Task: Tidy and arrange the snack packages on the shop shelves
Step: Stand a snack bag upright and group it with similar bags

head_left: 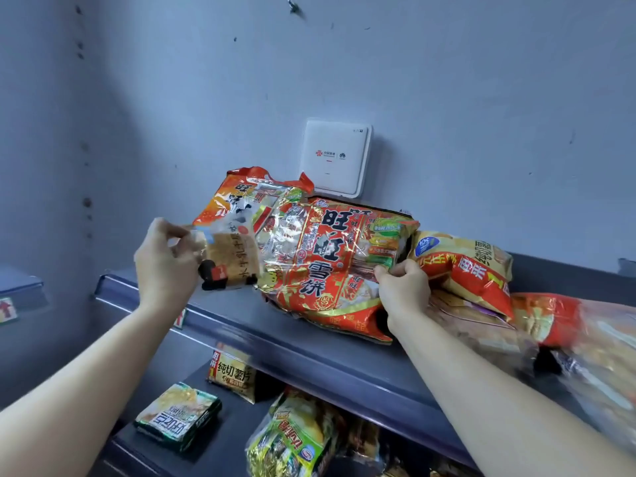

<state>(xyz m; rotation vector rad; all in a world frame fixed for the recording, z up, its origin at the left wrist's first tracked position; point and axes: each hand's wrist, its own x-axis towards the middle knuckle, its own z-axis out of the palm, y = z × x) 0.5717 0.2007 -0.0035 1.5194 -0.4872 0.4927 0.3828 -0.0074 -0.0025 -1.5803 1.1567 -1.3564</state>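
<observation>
A big red and gold rice-cracker bag (320, 263) lies on the top shelf (309, 359), propped at an angle. My right hand (404, 287) grips its right edge. My left hand (165, 263) pinches the corner of a clear pack of tan crackers (230, 259), held in the air just left of the red bag. Behind them leans an orange bag (223, 197). To the right lie a yellow and red crisp bag (464, 266) and more red and clear bags (568, 335).
A white router box (335, 156) hangs on the grey wall just behind the bags. On the lower shelf sit a green noodle pack (179, 416), a yellow crisp pack (234, 375) and a yellow-green bag (296, 438). A neighbouring shelf edge (20, 287) shows at far left.
</observation>
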